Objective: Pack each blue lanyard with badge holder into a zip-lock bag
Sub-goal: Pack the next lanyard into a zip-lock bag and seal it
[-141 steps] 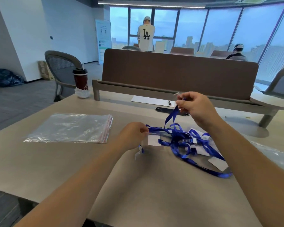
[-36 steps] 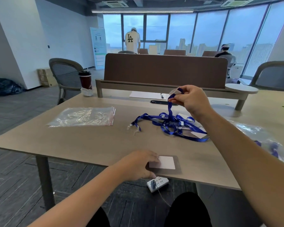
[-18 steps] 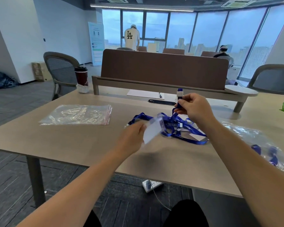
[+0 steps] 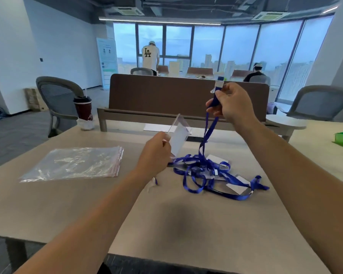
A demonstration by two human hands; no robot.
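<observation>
right hand [image 4: 230,103] pinches the blue lanyard [image 4: 210,127] just under its clip, high above the table [image 4: 186,224], strap trailing down into the tangled pile [image 4: 206,175]. left hand [image 4: 156,153] pinches the clear badge holder [image 4: 178,135] by its lower edge, up in the air beside the strap. the strap looks light and limp and likely to snag, so the clip end is the sure hold. the holder seems thin, stiffish and slick, best taken by an edge. against half a second ago, both hands are higher and the strap is drawn straighter. zip-lock bags [image 4: 73,163] lie stacked to the left.
</observation>
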